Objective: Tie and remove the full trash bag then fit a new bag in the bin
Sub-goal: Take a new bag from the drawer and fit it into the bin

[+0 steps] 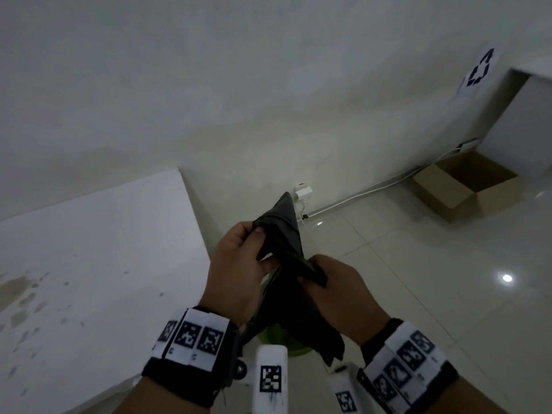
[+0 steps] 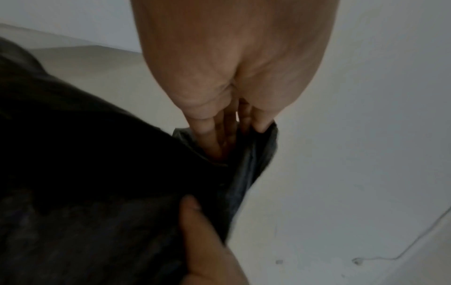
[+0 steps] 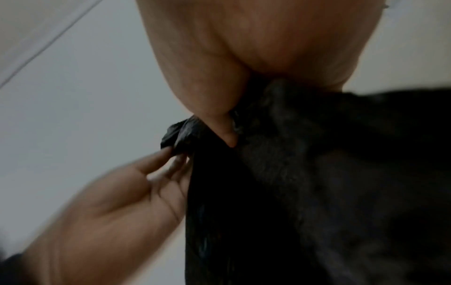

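Both hands, left hand (image 1: 239, 264) and right hand (image 1: 340, 291), pinch the thin black bag (image 1: 286, 234) in curled fingers (image 2: 207, 131). It looks light, floppy and slippery; best held at its edge.

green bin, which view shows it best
The head view, the only one showing it: slivers of the green bin peek out below the black bag held up by the left hand and right hand. Both wrist views show only bag, hands and wall, no bin.
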Tool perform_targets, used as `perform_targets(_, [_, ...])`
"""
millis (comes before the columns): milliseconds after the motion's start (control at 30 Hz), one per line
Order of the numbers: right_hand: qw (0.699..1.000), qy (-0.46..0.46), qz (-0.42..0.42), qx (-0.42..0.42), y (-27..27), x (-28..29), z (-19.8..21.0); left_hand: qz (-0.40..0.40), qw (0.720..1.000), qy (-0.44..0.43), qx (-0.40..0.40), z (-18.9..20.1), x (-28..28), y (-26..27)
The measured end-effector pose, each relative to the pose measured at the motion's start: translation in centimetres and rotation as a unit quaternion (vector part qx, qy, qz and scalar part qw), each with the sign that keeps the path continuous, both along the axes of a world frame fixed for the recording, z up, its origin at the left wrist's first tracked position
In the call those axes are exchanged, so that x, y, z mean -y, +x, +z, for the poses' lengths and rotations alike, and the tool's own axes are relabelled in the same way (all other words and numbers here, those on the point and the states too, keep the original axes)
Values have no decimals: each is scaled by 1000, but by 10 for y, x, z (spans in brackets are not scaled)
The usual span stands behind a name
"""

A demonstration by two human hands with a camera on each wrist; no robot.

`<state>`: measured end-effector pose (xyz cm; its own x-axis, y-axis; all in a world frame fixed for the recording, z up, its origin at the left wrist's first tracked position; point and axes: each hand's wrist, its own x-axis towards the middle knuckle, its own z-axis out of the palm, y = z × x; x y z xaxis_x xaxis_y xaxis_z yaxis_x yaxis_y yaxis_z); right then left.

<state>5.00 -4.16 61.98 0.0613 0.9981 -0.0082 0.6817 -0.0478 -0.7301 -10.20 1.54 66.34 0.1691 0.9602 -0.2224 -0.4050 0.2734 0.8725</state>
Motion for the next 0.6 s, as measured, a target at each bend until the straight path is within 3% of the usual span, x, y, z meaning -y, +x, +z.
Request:
perform_targets(67, [994,-18,-50,-96,7,-10,3,-18,998,35,-51,-2,-7,4])
perform_targets(100, [984,-31,-62,-164,12,-15,11,-40,990,64,-115,-4,-9,3])
perform_targets(200, [947,-59,-73,-306,29,-33,35,-142,928,118,-325,-15,-8,-6])
perform_targets(267, [936,-47,-94,-337,41,-50,44,-164,903,118,-379,-25,-4,-9])
perform_targets(367, [936,-56,-127,-324,56,-74,48,-91,938,50,-330,-33,1,-6])
perform_targets(433, [917,-91,-133,-365,64,-87,48,-24,955,13,-296,-30,3,3])
perform_targets(467, [887,-122,-117,-429,66,-90,48,9,959,-1,-282,-29,2,7])
perform_targets(567, [751,-174,-28,-637,72,-91,52,80,973,-38,-211,-20,-3,18])
perform_targets(600, [734,-169,-1,-658,75,-88,53,98,976,-42,-188,-18,-5,21])
